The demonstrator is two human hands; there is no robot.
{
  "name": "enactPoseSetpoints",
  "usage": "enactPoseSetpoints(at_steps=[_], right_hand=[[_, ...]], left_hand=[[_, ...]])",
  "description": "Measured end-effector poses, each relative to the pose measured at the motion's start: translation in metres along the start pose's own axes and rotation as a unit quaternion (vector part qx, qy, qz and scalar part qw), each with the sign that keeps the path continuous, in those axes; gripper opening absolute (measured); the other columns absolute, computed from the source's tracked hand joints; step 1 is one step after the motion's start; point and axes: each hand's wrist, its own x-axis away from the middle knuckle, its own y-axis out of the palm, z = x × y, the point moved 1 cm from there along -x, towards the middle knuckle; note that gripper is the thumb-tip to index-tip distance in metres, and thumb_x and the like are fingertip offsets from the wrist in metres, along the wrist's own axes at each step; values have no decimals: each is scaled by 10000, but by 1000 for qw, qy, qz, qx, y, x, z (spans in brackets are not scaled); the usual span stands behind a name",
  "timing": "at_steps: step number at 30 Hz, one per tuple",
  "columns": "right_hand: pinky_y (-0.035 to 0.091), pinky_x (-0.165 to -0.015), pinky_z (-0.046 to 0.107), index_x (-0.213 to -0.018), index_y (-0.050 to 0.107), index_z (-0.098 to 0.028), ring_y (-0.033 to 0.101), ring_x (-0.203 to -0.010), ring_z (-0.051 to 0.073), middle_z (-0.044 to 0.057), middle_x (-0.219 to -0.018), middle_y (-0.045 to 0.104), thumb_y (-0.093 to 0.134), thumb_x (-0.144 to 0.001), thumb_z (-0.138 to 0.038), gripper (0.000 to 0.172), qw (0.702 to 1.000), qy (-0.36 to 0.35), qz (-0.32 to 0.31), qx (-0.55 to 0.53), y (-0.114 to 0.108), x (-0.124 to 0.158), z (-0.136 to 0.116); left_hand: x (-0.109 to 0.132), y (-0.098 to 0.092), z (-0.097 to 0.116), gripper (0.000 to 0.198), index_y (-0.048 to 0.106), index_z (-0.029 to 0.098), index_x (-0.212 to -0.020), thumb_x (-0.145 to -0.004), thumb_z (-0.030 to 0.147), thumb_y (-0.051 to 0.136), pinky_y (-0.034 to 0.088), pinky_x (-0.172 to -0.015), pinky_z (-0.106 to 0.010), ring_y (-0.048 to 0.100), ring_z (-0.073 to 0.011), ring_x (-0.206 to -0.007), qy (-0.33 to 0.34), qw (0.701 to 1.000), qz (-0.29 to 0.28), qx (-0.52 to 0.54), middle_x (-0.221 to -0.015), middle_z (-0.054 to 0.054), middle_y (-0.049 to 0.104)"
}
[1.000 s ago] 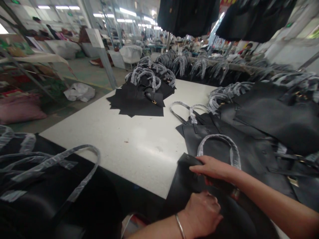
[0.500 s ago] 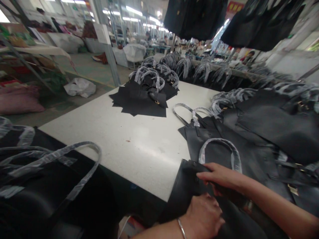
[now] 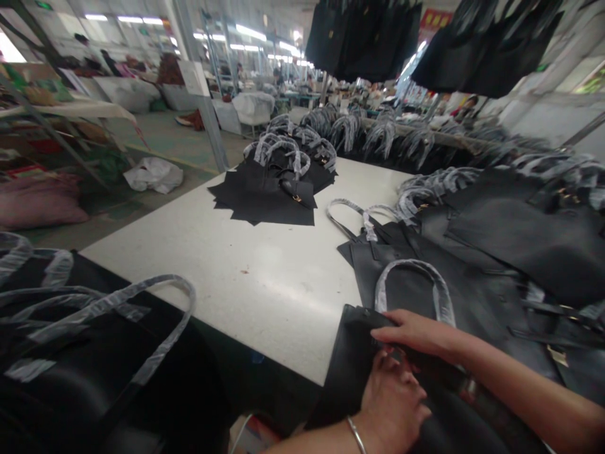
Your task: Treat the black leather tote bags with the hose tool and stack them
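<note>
So the main thing here is a black leather tote sitting right at the near edge of the tabletop, and both hands are on it. The right hand is clamped on the tote's top corner, fingers lying across the edge. The left hand, with a silver bangle on the wrist, sits just below it with its fingers curled in against the leather, but I can't tell if it's actually pinching anything. The two hands are close but not touching, as far as I can see.

Just past the right hand there's a handle wrapped in clear film, on a messy pile of black bags that runs off to the right. Off to the left of the hands, across some bare tabletop, is another dark bag with film-wrapped handles. Straight ahead, well beyond the hands, there's a neat stack of flat black bags. Above that, more black bags hang overhead.
</note>
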Motion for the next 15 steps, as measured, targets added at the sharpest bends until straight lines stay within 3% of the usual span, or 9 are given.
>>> enactPoseSetpoints(at_steps=[5, 10, 13, 15], right_hand=[[426, -384, 203, -759, 566, -194, 567, -434, 117, -22, -652, 593, 608, -825, -435, 254, 999, -34, 37, -5, 2, -19, -14], [443, -368, 211, -879, 606, -185, 605, -429, 139, 0, -708, 648, 623, -814, -420, 244, 998, -29, 57, 4, -13, 7, 1], [450, -384, 214, -1079, 610, -177, 622, -440, 159, 10, -679, 684, 602, -828, -452, 372, 998, -27, 65, 3, -17, 32, 25], [454, -396, 218, -1226, 569, -166, 634, -454, 181, 6, -604, 680, 594, -831, -463, 495, 998, -18, 65, -1, -15, 44, 42]], left_hand=[[-8, 7, 7, 208, 714, 254, -929, -841, 435, 658, 380, -1047, -525, 538, -262, -1035, -40, 999, -8, 5, -946, -51, 645], [-5, 6, 14, 196, 642, 215, -1056, -873, 276, 604, 322, -1129, -510, 511, -238, -1116, -83, 993, 17, 78, -1115, -56, 611], [4, -13, -2, 248, 613, 201, -1094, -858, 142, 565, 432, -1048, -439, 494, -226, -1146, -77, 987, 70, 123, -1246, -78, 541], [7, -37, -30, 252, 623, 204, -1064, -862, 84, 532, 489, -957, -388, 512, -208, -1096, -83, 984, 98, 121, -1194, -72, 549]])
